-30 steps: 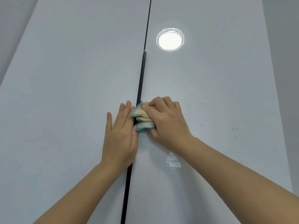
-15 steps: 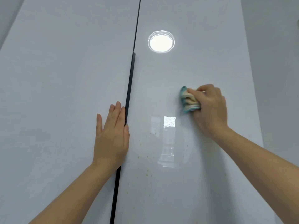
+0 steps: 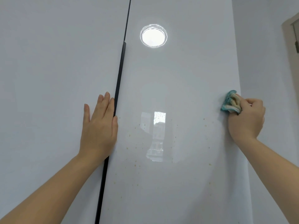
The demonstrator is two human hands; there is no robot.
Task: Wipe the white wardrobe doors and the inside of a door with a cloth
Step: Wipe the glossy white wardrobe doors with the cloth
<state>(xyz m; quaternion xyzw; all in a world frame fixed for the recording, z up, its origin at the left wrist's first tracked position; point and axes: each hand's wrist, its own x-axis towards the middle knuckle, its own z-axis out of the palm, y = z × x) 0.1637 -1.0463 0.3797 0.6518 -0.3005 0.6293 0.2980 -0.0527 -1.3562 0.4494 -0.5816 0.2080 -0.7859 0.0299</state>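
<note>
Right hand (image 3: 246,120) has the cloth (image 3: 230,102) bunched up in its fingers, pressed at the right door's (image 3: 178,78) right edge. Left hand (image 3: 98,126) lies flat and open on the left door (image 3: 56,70), right beside the black strip (image 3: 119,75).

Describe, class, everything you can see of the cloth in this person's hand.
The cloth is small, cream-coloured with teal edging, and looks soft and towel-like. It is bunched or folded into several layers, so its full shape and size cannot be told. The right hand grips it with curled fingers that cover its right part. It is held against the glossy white right wardrobe door, close to the door's right edge, above and to the right of the brownish specks on the panel.
</note>
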